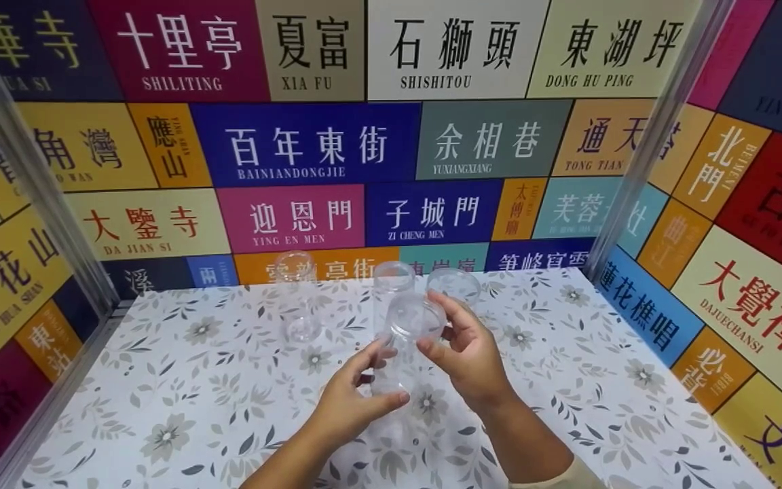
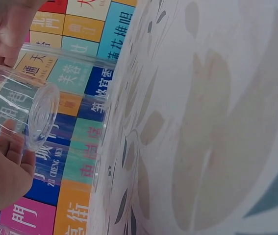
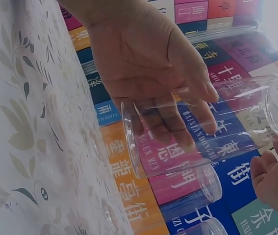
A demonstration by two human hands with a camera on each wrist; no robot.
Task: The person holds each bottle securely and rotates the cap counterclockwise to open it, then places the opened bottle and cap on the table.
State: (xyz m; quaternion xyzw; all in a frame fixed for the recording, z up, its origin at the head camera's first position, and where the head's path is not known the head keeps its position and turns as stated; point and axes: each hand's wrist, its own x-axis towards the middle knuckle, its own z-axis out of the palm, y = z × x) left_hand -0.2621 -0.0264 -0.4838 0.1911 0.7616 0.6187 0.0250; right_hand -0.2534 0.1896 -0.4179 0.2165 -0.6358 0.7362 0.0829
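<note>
Both hands hold a clear, see-through cylindrical jar (image 3: 227,132) above the table. My left hand (image 1: 364,394) is at its lower part, with the thumb on the near side and the fingers round the far side. At the top end, my right hand (image 1: 469,353) grips the wide round rim (image 1: 415,318) between thumb and fingers. In the left wrist view the jar's ringed base (image 2: 43,115) faces down, free of the tabletop. The right wrist view shows the left fingers (image 3: 170,129) through the clear wall.
Behind the hands stand more clear containers: one at the left (image 1: 299,329), one in the middle (image 1: 394,275) and one at the right (image 1: 454,282). A floral-patterned cloth (image 1: 167,435) covers the table. Colourful sign-printed walls (image 1: 309,142) and metal posts (image 1: 656,136) enclose it.
</note>
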